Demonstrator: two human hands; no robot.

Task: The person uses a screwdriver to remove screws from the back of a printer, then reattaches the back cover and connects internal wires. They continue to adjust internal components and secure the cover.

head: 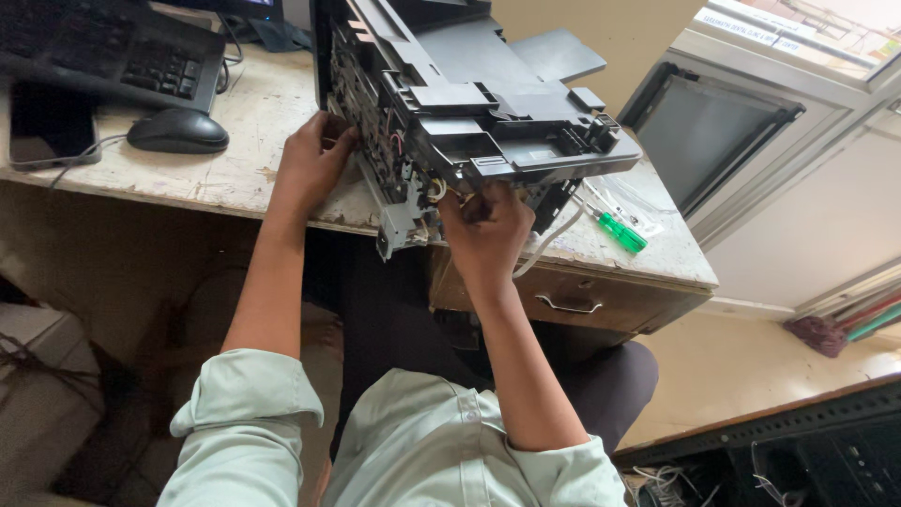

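Fingers of both the left hand (310, 160) and right hand (486, 223) grip the printer (469, 103) overhanging the desk edge (235, 202).

A dark, unlit phone screen (47, 127) lies flat at the left edge of the frame. A sliver of monitor screen (255, 5) shows at the top. White rectangular papers with print (751, 26) sit upper right.

Matt dark plastic printer (469, 94), worn rough pale desk (253, 141), glossy green plastic screwdriver handle (623, 233)
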